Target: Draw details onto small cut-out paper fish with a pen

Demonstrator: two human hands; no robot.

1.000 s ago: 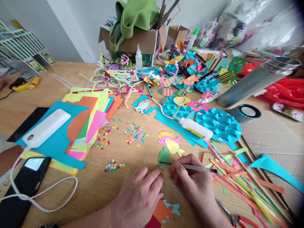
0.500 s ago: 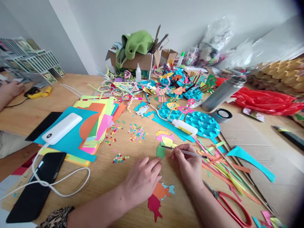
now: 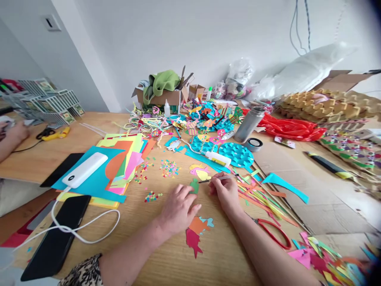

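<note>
My left hand lies on the wooden table with its fingers stretched out, the fingertips at a small green paper cutout. Pinched in my right hand is a slim pen, its dark tip close to the cutout's right edge. Just behind are a yellow paper fish and a partly covered pink one. Nearer to me, right of my left wrist, an orange paper fish overlaps light blue paper, with a red paper fish beside it.
Paper confetti lies beyond my left hand. Coloured sheets carry a white power bank at left. Red-handled scissors, paper strips and a glue bottle are to the right. Another person's hand is far left.
My view has tilted upward and turned right. My left thumb stands further from its fingers. The pen stays in my right hand at the green cutout.
</note>
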